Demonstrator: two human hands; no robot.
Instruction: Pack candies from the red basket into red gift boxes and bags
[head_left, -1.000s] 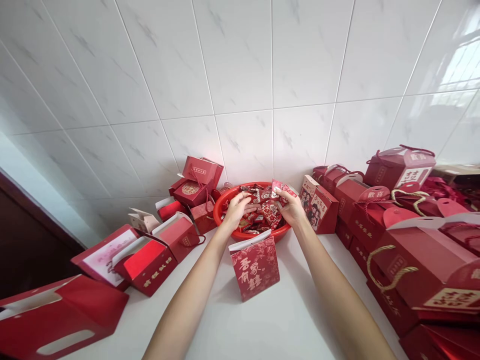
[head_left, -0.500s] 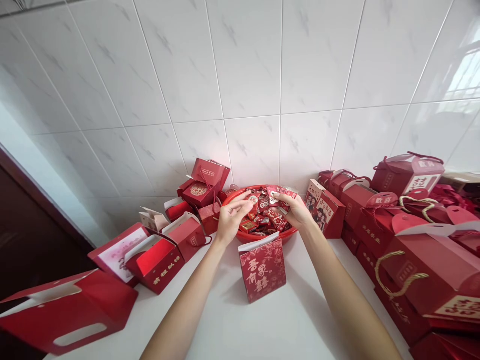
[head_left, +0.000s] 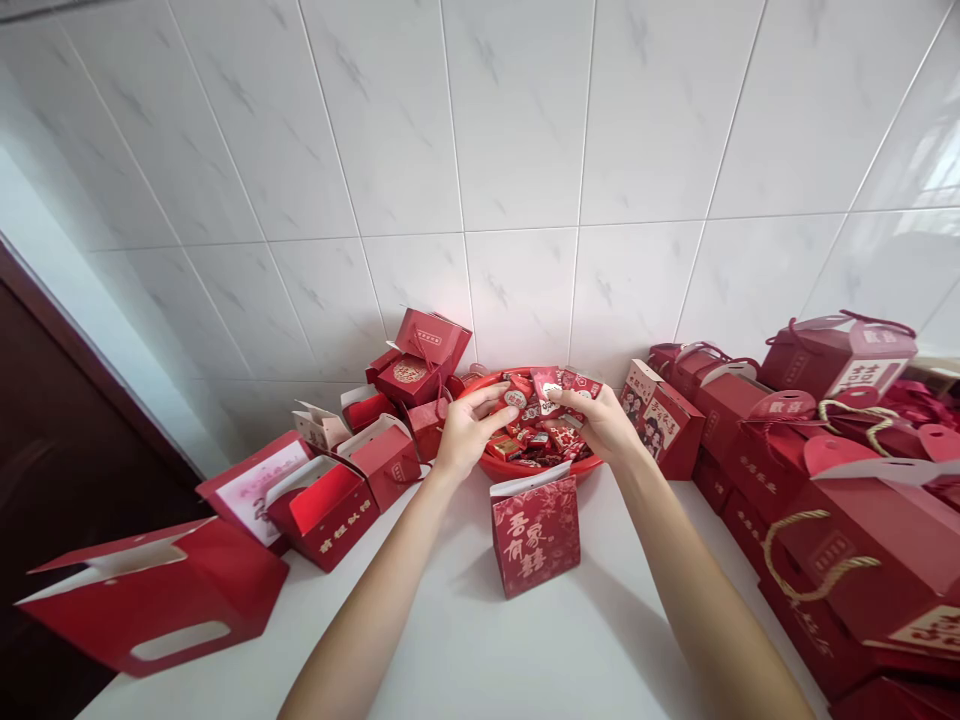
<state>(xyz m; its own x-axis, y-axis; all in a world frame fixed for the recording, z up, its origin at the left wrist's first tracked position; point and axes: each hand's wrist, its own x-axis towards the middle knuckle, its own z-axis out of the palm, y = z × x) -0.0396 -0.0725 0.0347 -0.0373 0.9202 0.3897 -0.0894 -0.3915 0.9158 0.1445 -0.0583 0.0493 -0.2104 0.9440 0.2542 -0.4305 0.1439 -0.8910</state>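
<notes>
A red basin (head_left: 541,474) full of red wrapped candies (head_left: 529,440) stands against the wall. Over its left side, my left hand (head_left: 471,425) pinches a small red wrapped candy (head_left: 516,397) with a pale oval label. On the right side, my right hand (head_left: 606,420) grips red candy packets (head_left: 547,388) between thumb and fingers, held above the pile. Part of what lies behind the right fingers is hidden. In front of the basin, between my forearms, an upright red gift box (head_left: 536,537) with pale characters has its top flaps open.
Several open red boxes (head_left: 322,510) line the left side of the white table (head_left: 480,650), with a larger red box (head_left: 165,590) near the front. To the right stands a printed box (head_left: 664,420), then stacked red boxes with rope handles (head_left: 877,540). A tiled wall (head_left: 517,150) rises behind.
My left hand has closed its fingers on a candy at the basin's left side. My right hand still holds packets. The whole view has shifted slightly, moving things to the right.
</notes>
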